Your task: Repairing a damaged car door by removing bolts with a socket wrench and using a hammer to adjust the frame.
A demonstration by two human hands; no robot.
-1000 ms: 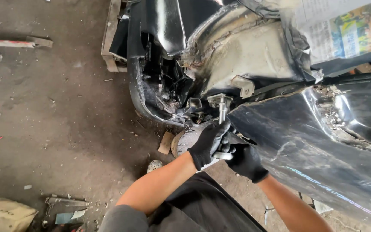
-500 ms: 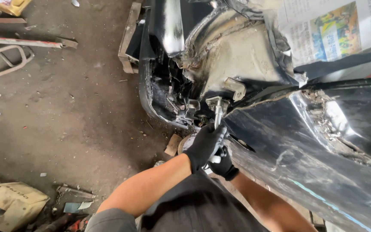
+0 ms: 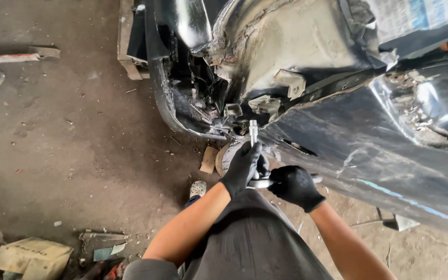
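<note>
**Both gloved hands on a ratchet tool under a dented black car body**

- Left hand (image 3: pixel 243 167): I see it in a black glove, fingers wrapped around the upright silver metal extension bar (image 3: pixel 253 134). The bar's top end meets the underside of the crumpled black car panel (image 3: pixel 348 140); the fastener there is too small and shadowed to make out.
- Right hand (image 3: pixel 292 184): black glove, closed in a fist on the horizontal silver ratchet handle (image 3: pixel 259 183). Only the handle's ends show; its middle is hidden in the fist.
- Rusted grey inner wheel arch (image 3: pixel 291 46): above the bar, cut off by the top edge.
- Dirt floor (image 3: pixel 79 140): a flattened tan cardboard box (image 3: pixel 29 256) lies at the lower left, partly out of frame.
- My own dark-clothed lap hides the ground directly below the hands.
</note>
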